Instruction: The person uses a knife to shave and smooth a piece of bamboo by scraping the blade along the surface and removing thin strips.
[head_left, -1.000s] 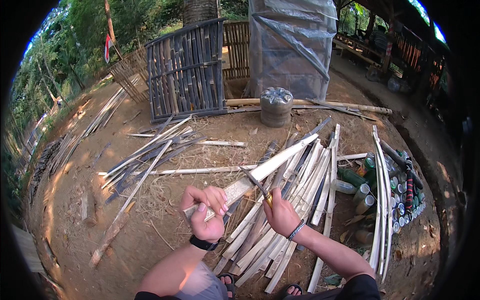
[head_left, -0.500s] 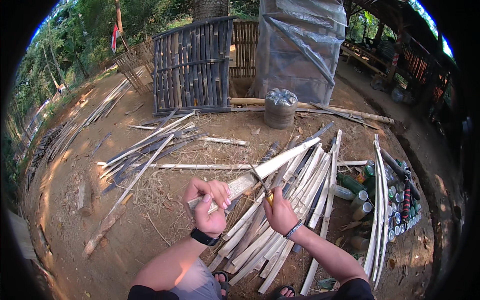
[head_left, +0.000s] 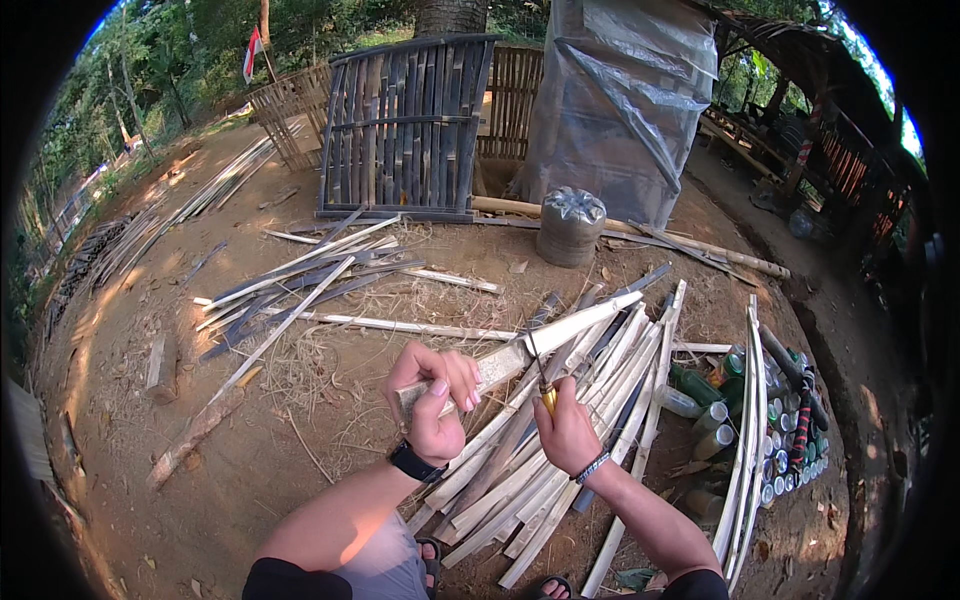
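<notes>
Bamboo slat (head_left: 560, 335): near end clenched in left hand (head_left: 432, 400), right hand (head_left: 565, 430) gripping a yellow-handled knife (head_left: 543, 385) against it, above the slat pile (head_left: 540, 460) (many trimmed, this one seemingly mid-shaving).

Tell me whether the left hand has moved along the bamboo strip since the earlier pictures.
Cannot tell. The left hand grips the strip's near end as before; its small shift against the grey drum matches the camera's own movement.
</notes>
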